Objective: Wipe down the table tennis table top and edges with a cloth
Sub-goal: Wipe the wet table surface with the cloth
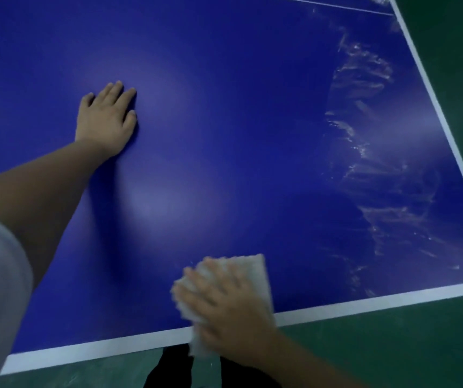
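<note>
A blue table tennis table with white border lines fills the view. My left hand lies flat on the blue top at the left, fingers straight and palm down. My right hand presses a white cloth onto the table near its front edge, fingers spread over the cloth; the hand and cloth are blurred. Part of the cloth hangs over the front white line. Wet streaks glisten along the right side of the top.
Green floor lies beyond the table's front edge and past the right edge. A thin white centre line crosses the far top. Dark clothing shows below the front edge.
</note>
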The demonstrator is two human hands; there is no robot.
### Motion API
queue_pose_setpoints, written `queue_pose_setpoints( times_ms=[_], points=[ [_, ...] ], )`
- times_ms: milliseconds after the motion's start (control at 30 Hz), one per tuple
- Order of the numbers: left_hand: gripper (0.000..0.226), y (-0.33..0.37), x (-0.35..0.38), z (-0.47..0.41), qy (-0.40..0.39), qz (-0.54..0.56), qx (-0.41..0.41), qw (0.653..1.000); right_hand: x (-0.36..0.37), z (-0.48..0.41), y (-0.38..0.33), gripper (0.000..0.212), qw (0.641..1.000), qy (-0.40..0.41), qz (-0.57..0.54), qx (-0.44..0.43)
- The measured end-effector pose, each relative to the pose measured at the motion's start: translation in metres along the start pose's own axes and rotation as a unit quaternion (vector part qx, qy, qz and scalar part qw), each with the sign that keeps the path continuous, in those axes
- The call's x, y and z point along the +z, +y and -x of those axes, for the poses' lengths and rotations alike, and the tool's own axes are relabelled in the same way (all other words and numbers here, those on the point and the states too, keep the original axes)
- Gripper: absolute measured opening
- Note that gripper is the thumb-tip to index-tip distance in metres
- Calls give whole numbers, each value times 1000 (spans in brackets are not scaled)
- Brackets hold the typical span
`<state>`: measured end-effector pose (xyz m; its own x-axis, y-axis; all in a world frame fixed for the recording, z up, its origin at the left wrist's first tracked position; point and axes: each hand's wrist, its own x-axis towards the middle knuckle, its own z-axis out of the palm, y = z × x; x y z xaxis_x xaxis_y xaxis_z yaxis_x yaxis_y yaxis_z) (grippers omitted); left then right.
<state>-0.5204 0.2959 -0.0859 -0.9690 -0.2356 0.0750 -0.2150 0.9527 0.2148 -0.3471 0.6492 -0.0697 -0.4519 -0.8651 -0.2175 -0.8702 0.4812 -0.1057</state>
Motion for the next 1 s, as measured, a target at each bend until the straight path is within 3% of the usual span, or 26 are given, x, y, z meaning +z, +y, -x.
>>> queue_pose_setpoints(
  times_ms=[67, 133, 233, 333, 400, 467, 533, 600, 700, 767, 867, 933, 1000],
  points=[
    [48, 0, 0, 0, -1, 0, 0, 1000, 0, -30, -9, 65, 998, 12, -11, -54],
    [48, -1, 0, 0, -2, -2, 0, 1000, -7, -56, 16, 63, 999, 13, -1, -36],
    [48, -3, -1, 0, -8, -4, -6, 1000, -25, -87, 101, 62, 992, 24, 56, 111],
    [48, -2, 0, -1, -12, -6, -5, 1000, -37, -95, 190, 56, 956, 63, -8, 285],
    [48, -4, 0, -1, -15, -6, -5, 1000, -39, -93, 192, 54, 937, 72, -28, 341],
    [50, -6, 1, -1, -16, -6, -5, 1000, -30, -87, 150, 55, 957, 66, 44, 279],
    [56, -6, 2, -1, -17, -3, -9, 1000, -24, -77, 97, 59, 990, 44, 43, 124],
    [60, -6, 2, -1, -16, -1, -12, 1000, -24, -76, 74, 62, 999, 27, 33, -2],
    [62, -4, 1, -1, -13, -2, -16, 1000, -28, -102, 105, 61, 993, 33, 52, -96],
    [64, -3, -1, -1, -13, -5, -21, 1000, -39, -133, 147, 60, 991, 54, 67, -103],
    [65, -1, -2, -1, -21, -9, -26, 999, -65, -191, 237, 52, 987, 75, 141, -5],
    [64, -2, -3, -2, -30, -13, -30, 999, -90, -215, 310, 43, 971, 86, 161, 157],
    [63, -3, -2, -2, -35, -18, -36, 999, -104, -219, 393, 48, 951, 107, 101, 272]
  ],
)
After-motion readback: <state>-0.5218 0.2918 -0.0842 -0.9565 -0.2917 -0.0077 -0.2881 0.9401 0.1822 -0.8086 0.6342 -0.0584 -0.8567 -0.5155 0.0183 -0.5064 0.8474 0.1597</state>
